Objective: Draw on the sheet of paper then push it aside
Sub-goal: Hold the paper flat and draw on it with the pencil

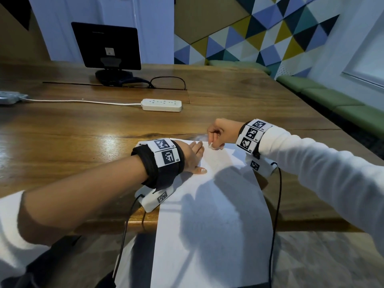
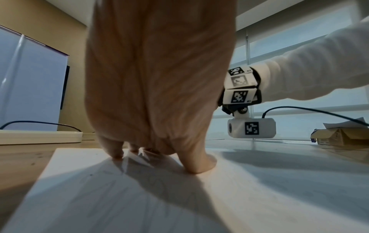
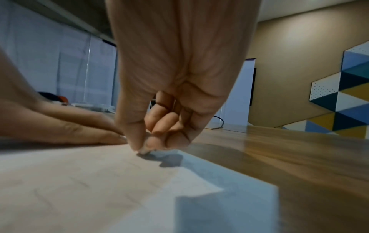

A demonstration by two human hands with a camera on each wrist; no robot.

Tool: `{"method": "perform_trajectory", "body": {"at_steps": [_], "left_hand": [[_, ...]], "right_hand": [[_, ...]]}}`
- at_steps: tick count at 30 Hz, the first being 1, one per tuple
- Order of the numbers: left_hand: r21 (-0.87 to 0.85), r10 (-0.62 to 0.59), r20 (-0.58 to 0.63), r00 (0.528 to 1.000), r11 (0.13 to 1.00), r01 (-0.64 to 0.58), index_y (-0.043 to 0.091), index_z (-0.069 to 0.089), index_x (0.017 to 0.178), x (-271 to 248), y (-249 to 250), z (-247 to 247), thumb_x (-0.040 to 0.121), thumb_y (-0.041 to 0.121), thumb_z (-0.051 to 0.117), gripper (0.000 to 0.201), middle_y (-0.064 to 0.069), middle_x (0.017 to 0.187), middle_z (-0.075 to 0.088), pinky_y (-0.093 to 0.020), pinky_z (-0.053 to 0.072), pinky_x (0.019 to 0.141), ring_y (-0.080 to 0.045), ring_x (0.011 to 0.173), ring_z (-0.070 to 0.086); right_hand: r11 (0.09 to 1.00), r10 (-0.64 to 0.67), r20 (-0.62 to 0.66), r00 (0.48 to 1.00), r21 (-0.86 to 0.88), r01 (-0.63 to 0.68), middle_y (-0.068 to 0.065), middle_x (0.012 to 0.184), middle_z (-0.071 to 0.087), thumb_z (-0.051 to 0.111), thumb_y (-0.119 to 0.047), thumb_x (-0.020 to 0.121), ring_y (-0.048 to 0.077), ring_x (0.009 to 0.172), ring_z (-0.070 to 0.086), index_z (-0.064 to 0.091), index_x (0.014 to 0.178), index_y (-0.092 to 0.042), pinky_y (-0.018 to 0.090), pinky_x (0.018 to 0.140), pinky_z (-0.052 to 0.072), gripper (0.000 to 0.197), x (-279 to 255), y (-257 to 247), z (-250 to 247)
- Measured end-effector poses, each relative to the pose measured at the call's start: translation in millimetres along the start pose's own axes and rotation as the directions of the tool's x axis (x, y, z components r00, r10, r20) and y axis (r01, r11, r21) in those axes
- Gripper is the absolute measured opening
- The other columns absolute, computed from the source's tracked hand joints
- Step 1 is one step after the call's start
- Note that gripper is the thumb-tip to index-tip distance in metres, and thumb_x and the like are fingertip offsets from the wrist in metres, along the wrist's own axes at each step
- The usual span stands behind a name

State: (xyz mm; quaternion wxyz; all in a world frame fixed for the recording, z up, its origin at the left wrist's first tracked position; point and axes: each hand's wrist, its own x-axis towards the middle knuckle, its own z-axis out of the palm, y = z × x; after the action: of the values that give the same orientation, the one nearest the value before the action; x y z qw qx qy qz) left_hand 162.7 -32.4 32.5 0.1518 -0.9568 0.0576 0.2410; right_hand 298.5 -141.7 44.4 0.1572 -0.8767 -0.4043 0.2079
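A white sheet of paper (image 1: pixel 218 204) lies on the wooden table (image 1: pixel 83 132), its near end hanging over the table's front edge. Faint pencil-like lines show on the sheet (image 2: pixel 103 189) in both wrist views. My left hand (image 1: pixel 193 156) lies flat on the sheet's far left part, with straight fingers (image 2: pixel 117 151) and the thumb pressing down. My right hand (image 1: pixel 220 134) is curled at the sheet's far edge. Its thumb and fingertips (image 3: pixel 143 148) pinch together right at the paper (image 3: pixel 79 181) near the far right corner. No pen is visible.
A white power strip (image 1: pixel 161 104) with its cord lies beyond the paper. Behind it, a black monitor (image 1: pixel 108 46) stands at the table's far side. A green bench (image 1: pixel 332 100) runs along the right, and a cardboard box (image 2: pixel 339 135) sits far to the right.
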Motion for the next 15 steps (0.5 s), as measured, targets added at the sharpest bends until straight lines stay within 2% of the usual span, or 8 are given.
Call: {"method": "perform_trajectory", "body": {"at_steps": [4,9,10,13,15], "left_hand": [[0.008,-0.007,0.008,1.0,1.0,0.006,-0.002,-0.009,0.149,-1,1,0,0.101,0.047,0.022,0.075,-0.012,0.158,-0.015,-0.04,0.005,0.116,-0.025,0.147,-0.009],[0.016,-0.007,0.013,1.0,1.0,0.007,0.0,-0.01,0.149,-2,1,-1,0.101,0.049,0.022,0.076,-0.012,0.158,-0.015,-0.041,0.008,0.116,-0.025,0.147,-0.008],[0.015,-0.002,0.013,1.0,1.0,0.002,0.0,-0.01,0.149,-2,1,-1,0.101,0.049,0.022,0.076,-0.012,0.158,-0.015,-0.041,0.009,0.116,-0.025,0.147,-0.008],[0.001,0.005,0.009,1.0,1.0,-0.005,0.0,-0.01,0.149,-4,-1,-2,0.101,0.048,0.022,0.075,-0.011,0.158,-0.016,-0.04,0.007,0.116,-0.024,0.147,-0.009],[0.004,0.005,0.014,1.0,1.0,-0.005,0.0,-0.01,0.149,-5,-1,-2,0.101,0.048,0.022,0.076,-0.011,0.158,-0.016,-0.041,0.007,0.116,-0.024,0.147,-0.009]], "right_hand": [[0.998,0.06,-0.004,0.998,0.016,-0.06,-0.003,0.048,0.063,0.071,-0.002,0.076,0.015,0.049,0.057,0.062,0.075,0.002,0.028,0.059,0.052,0.01,-8,12,-3],[0.997,0.059,-0.035,0.998,0.047,-0.058,-0.004,0.052,0.066,0.071,-0.001,0.076,0.012,0.048,0.06,0.061,0.072,-0.006,0.03,0.062,0.054,0.011,-4,-2,7],[0.997,0.074,-0.044,0.996,0.041,-0.072,-0.002,0.053,0.066,0.071,-0.001,0.076,0.014,0.048,0.059,0.061,0.07,-0.006,0.03,0.061,0.054,0.012,-4,-2,6],[0.99,0.14,-0.076,0.987,0.005,-0.14,0.019,0.068,0.07,0.07,-0.001,0.072,0.022,0.055,0.061,0.062,0.067,-0.004,0.033,0.062,0.053,0.009,-6,3,2],[0.986,0.16,-0.099,0.982,-0.027,-0.164,0.019,0.068,0.069,0.068,0.0,0.069,0.023,0.056,0.063,0.063,0.065,-0.003,0.035,0.063,0.055,0.007,-4,-4,4]]}}
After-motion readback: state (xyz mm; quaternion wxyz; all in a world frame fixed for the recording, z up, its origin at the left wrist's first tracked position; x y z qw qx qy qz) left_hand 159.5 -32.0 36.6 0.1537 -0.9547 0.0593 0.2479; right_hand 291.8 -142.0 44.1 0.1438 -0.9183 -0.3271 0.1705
